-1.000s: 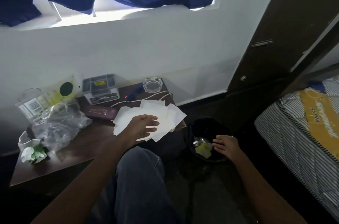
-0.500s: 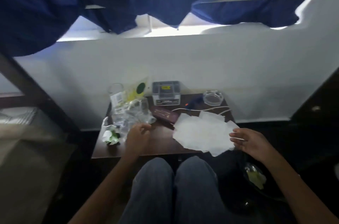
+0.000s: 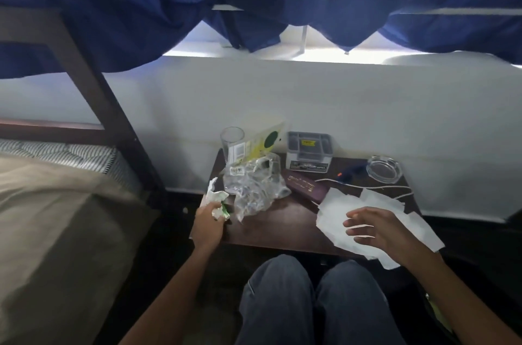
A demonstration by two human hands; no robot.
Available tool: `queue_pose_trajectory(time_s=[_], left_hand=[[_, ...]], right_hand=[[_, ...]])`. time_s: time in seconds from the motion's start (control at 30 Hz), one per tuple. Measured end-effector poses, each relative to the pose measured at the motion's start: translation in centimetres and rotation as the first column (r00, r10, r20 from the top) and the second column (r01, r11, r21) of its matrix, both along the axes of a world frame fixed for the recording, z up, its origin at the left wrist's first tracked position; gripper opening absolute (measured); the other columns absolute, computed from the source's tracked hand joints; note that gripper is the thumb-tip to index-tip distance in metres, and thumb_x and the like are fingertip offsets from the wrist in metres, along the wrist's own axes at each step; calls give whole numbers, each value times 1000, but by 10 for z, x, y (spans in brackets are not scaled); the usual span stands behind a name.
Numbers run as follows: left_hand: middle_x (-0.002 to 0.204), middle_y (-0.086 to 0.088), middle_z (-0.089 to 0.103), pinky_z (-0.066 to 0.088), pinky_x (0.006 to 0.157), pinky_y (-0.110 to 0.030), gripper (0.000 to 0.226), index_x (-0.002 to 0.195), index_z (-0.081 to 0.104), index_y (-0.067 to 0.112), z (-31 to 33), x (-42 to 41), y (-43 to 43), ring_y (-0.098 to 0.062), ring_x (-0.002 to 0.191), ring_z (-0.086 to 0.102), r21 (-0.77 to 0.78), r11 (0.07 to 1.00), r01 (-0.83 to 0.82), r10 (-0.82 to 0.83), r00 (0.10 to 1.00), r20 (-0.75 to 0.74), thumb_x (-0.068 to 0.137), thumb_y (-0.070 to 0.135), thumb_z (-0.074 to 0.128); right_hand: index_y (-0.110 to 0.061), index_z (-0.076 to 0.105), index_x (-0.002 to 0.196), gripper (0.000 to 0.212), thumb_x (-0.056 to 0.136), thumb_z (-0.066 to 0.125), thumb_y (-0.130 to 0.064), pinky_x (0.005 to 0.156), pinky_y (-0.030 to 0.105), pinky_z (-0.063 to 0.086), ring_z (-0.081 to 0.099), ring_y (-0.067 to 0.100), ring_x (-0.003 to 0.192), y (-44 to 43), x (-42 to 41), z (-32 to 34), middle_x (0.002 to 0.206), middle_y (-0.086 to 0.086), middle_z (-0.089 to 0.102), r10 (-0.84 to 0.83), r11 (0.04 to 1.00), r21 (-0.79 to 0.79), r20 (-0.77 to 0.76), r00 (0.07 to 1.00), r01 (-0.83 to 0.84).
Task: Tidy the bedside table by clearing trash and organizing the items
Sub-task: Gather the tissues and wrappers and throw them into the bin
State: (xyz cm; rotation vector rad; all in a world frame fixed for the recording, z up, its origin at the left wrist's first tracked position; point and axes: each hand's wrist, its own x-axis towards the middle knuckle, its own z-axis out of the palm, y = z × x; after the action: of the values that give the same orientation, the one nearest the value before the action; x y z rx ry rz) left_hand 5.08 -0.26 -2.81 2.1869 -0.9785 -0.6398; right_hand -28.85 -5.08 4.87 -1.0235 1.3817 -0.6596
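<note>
On the dark wooden bedside table [image 3: 279,229], my left hand [image 3: 209,220] grips a crumpled white-and-green wrapper [image 3: 217,200] at the front left corner. A crumpled clear plastic bag [image 3: 254,189] lies just right of it. My right hand [image 3: 375,227] hovers with relaxed, spread fingers over a pile of white paper sheets [image 3: 336,212] that hangs over the table's front right edge. A maroon booklet [image 3: 303,185] lies in the middle.
At the back stand a drinking glass [image 3: 232,141], a yellow-green packet [image 3: 261,144], a grey box [image 3: 309,151] and a glass ashtray [image 3: 383,169]. A white cable [image 3: 392,189] runs by the ashtray. A bed [image 3: 56,203] lies left; my knees [image 3: 310,296] are below.
My left hand moved left from the plastic bag to the white-and-green wrapper and closed on it. My right hand slid over the paper pile. The camera view shifted closer and left.
</note>
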Motion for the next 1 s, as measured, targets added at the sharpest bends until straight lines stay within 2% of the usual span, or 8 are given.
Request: queue_pose_trajectory(time_s=[0.17, 0.3, 0.4, 0.5, 0.6, 0.73, 0.8, 1.0], left_hand=[[109, -10, 65, 42, 79, -30, 23, 95, 68, 18, -7, 2, 4, -29, 99, 59, -41, 991, -128, 123, 987, -101, 82, 5, 54], [104, -14, 67, 43, 68, -27, 25, 86, 67, 16, 0, -6, 12, -24, 85, 60, -101, 943, -318, 272, 909, -316, 78, -4, 55], [104, -22, 65, 50, 66, -30, 25, 80, 62, 14, 14, -22, 11, -20, 74, 59, -200, 918, -343, 191, 822, -536, 79, -10, 57], [108, -21, 63, 53, 77, -40, 21, 86, 57, 15, 32, -45, 5, -24, 84, 62, -230, 946, -230, 23, 753, -658, 82, -6, 61], [109, -18, 62, 53, 80, -39, 30, 106, 56, 16, 59, -70, -2, -27, 91, 63, -242, 970, -17, -153, 729, -668, 82, -1, 64], [107, -16, 64, 57, 60, -25, 58, 127, 48, 22, 83, -98, -3, -21, 85, 65, -282, 936, 211, -352, 565, -746, 81, -9, 61], [105, -9, 66, 56, 58, -24, 67, 130, 42, 30, 84, -105, -5, -19, 83, 68, -295, 920, 258, -389, 500, -774, 80, -10, 61], [132, -11, 53, 58, 69, -29, 67, 138, 36, 27, 88, -104, -4, -22, 98, 66, -232, 836, 497, -457, 398, -795, 83, -2, 63]], right_hand=[[1, 65, 96, 17, 90, 51, -6, 68, 33, 52, 66, 32, 78, 5, 6, -3, 91, 21, 70, 11, 1000, 15, -26, 1000, -10], [2, 64, 96, 17, 90, 50, -4, 67, 32, 51, 65, 31, 76, 9, 14, -4, 89, 20, 69, 18, 999, 49, -21, 1000, -17], [0, 65, 94, 15, 90, 51, -4, 66, 31, 50, 65, 29, 75, 12, 29, 1, 88, 18, 69, 44, 997, 57, 6, 999, -45], [-1, 66, 100, 16, 89, 53, -3, 66, 28, 49, 65, 24, 76, 17, 46, 10, 93, 16, 71, 120, 993, 15, 38, 992, -121], [-6, 64, 109, 23, 89, 54, 0, 61, 23, 51, 66, 20, 76, 21, 62, 23, 101, 12, 70, 199, 978, -76, 76, 977, -194], [-14, 62, 116, 41, 81, 63, 6, 64, 27, 54, 66, 19, 82, 22, 72, 35, 102, 3, 68, 230, 968, -141, 170, 958, -207], [-13, 61, 118, 44, 79, 66, 6, 67, 32, 56, 66, 22, 86, 22, 70, 38, 101, 3, 68, 244, 965, -153, 207, 947, -215], [-5, 70, 86, 12, 77, 70, 3, 52, 23, 51, 66, 17, 63, 28, 61, 31, 75, 2, 72, 270, 952, -179, 101, 958, -249]])
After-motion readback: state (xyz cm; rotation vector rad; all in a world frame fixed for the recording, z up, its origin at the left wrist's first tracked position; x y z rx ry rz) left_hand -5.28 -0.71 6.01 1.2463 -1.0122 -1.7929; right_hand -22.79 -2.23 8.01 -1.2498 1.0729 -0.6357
